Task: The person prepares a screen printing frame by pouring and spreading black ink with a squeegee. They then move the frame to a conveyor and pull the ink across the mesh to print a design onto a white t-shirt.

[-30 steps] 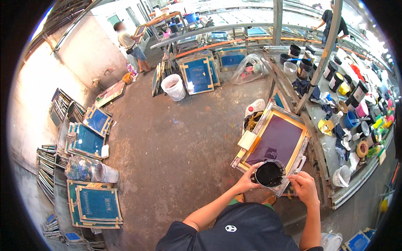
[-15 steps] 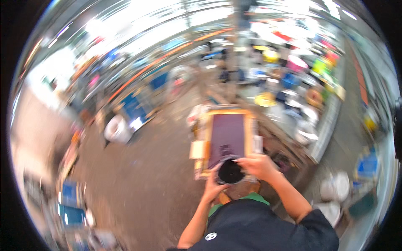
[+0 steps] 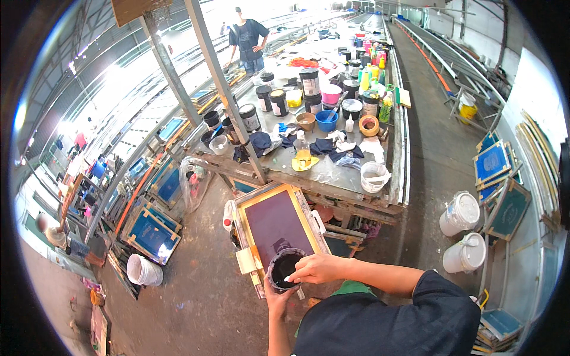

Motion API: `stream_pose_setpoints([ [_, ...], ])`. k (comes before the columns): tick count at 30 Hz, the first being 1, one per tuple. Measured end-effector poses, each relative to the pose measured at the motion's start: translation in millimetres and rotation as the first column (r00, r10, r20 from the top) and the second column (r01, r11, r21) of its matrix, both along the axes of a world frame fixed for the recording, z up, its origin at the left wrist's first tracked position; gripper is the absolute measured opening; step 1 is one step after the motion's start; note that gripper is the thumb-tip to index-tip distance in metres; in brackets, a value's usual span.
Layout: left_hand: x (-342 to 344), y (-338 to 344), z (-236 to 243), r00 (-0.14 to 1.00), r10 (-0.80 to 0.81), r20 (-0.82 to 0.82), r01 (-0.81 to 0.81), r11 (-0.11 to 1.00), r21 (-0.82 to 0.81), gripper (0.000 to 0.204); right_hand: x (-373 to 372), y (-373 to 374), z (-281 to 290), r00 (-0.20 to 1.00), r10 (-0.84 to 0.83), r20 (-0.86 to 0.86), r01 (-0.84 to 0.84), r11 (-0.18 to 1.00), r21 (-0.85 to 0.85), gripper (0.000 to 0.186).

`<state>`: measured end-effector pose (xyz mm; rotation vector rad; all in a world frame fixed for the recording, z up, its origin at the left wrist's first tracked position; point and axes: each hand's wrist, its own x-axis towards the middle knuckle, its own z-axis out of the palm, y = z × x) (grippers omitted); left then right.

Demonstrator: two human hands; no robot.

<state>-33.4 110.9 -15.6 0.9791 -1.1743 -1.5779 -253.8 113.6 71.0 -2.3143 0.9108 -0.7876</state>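
My left hand grips a round container of black ink from the lower left. My right hand is closed over the container on a light-tipped stick, whose lower end is hidden. Just beyond and beneath the container lies a screen frame with yellow edges and a dark purple mesh; a pale block is at its left side. A white jug stands left of the frame.
A long table carries several ink tubs, bottles, rags and bowls. Leaning screens, a white bucket and lidded pails stand on the floor. A post rises at the table. Co-workers stand at far left and behind.
The view has swung to the right, bringing the table and aisle toward the middle. My right hand and forearm have moved over the container, now reaching in from the right.
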Motion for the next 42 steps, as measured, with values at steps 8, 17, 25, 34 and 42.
stream_pose_setpoints([
  [8, 0, 3, -5, 1.000, 0.006, 0.019, -0.006, 1.000, -0.006, 0.095, -14, 6, 10, 1.000, -0.020, 0.018, 0.019, 0.998, 0.057, 0.018],
  [17, 0, 2, 10, 0.998, 0.038, -0.050, -0.037, 0.999, 0.020, 0.097, -25, -11, 21, 0.951, -0.308, 0.018, 0.308, 0.944, -0.122, 0.014],
  [25, -5, 1, 11, 0.999, 0.043, 0.002, -0.043, 0.999, 0.010, 0.094, 10, -15, -4, 0.992, -0.118, 0.050, 0.123, 0.986, -0.116, 0.019],
  [34, 12, -1, 9, 0.996, 0.084, -0.021, -0.084, 0.996, -0.016, 0.100, -18, -22, 32, 0.993, -0.105, 0.053, 0.104, 0.994, 0.013, 0.016],
  [42, 3, -4, -11, 0.993, -0.029, 0.116, 0.041, 0.994, -0.104, 0.102, 15, -23, 16, 0.956, -0.292, 0.020, 0.292, 0.955, -0.057, 0.019],
])
